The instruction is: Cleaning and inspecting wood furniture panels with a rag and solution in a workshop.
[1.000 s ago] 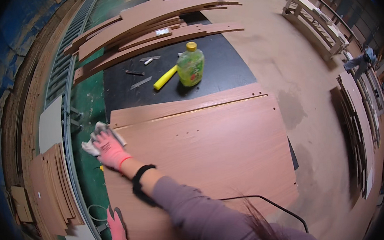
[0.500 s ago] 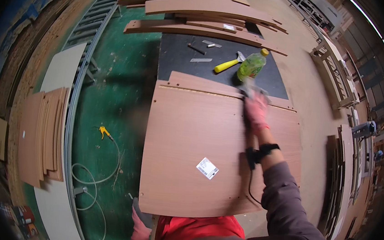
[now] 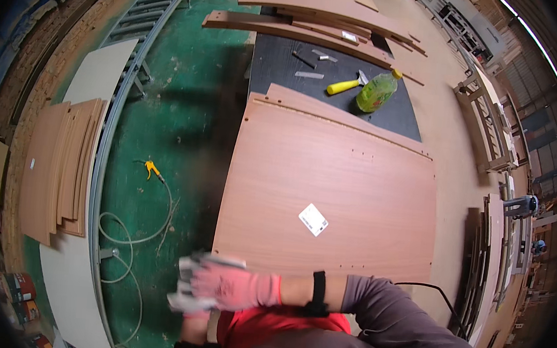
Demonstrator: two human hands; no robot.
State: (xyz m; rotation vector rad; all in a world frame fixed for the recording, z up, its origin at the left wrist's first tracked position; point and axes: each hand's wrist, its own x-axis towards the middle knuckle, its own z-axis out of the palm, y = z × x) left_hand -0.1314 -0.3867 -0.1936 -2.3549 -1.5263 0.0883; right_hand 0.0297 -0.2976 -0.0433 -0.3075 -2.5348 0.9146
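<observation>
Blur hides whether right hand (image 3: 232,286) grips white cloth (image 3: 184,285); left hand (image 3: 196,322) half hidden.

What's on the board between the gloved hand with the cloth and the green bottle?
In the head view, only a small white label on bare wood panel, between right hand and green bottle.

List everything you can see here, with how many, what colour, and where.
Panel: one, reddish-brown, centre, on the table.
Label: one, white, on the panel.
Table: one, black, under the panel.
Bottle: one, green with a yellow cap, on the table.
Scraper: one, yellow handle, beside the bottle.
Boards: a stack, brown, on the left.
Planks: several, brown, beyond the table.
Hose: one, pale, on the green floor.
Right hand: pink glove, holding a white cloth at the panel's near edge.
Left hand: mostly hidden, below.
</observation>
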